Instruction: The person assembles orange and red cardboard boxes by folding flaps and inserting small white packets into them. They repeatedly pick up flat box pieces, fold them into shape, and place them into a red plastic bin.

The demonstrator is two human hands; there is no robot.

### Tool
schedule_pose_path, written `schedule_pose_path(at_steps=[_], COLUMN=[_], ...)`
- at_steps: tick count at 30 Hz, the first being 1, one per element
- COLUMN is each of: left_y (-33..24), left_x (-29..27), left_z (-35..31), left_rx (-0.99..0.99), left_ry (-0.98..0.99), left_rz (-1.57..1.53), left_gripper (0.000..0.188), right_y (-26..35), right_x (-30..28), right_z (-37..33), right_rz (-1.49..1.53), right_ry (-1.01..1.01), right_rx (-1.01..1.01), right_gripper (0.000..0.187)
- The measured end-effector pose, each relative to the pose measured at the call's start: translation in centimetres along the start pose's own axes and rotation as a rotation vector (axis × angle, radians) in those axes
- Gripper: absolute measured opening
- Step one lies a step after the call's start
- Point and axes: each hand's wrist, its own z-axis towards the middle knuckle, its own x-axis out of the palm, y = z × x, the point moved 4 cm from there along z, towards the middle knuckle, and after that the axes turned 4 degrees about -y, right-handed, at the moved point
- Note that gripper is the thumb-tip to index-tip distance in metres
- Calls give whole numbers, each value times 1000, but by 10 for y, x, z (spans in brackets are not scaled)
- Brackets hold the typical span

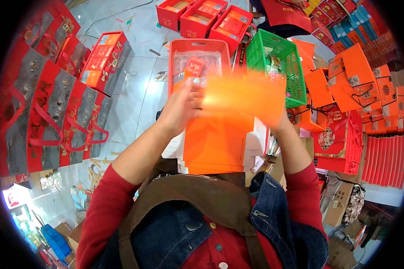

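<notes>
A bright orange thin carton or sheet (244, 96), smeared by motion, is held up in front of me. At its right end is my right hand (277, 119), closed on it, with the fingers mostly lost in the blur. My left hand (182, 107) is by its left end, fingers stretched toward it and somewhat blurred; contact is unclear. Below, close to my body, lies a stack of flat orange cartons (215, 145) with white flaps sticking out at the sides. Just beyond my hands stands a red plastic basket (171, 56) containing a clear liner and small red and orange packets (195, 66).
A green plastic crate (296, 67) with small packets is at right of the basket. Red gift boxes (197, 20) stand beyond. Grey-and-red bags (49, 103) line the left; orange boxes (350, 76) pile up at right. Paper scraps litter the tiled floor (139, 80). Another person's hand (299, 3) shows at the top.
</notes>
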Motion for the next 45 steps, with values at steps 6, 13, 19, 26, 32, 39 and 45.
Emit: schedule_pose_path(at_steps=[6,13,19,26,32,39,45], left_y=[10,8,7,9,8,26,51], left_x=[-58,-75,-76,-72,-66,-56,-28], left_z=[-29,-44,-43,-38,-36,-28,-11], left_rx=[878,834,866,858,886,867,934], left_ry=[-49,-174,-226,-210,-167,-123,-7], left_rz=[1605,1675,1690,1701,1719,1737,1760], left_gripper=[39,45,45,44,44,40,40], right_y=[-172,-328,-349,-310,-309,-229,-45], right_x=[-7,91,112,141,177,55,-17], right_z=[-18,-99,-101,-54,-35,-81,-149], right_rz=[316,-126,240,530,-240,697,477], right_ry=[-354,-301,-357,-301,-135,-321,-506], right_rx=[649,802,835,716,789,928,760], right_gripper=[49,68,77,62,62,21,13])
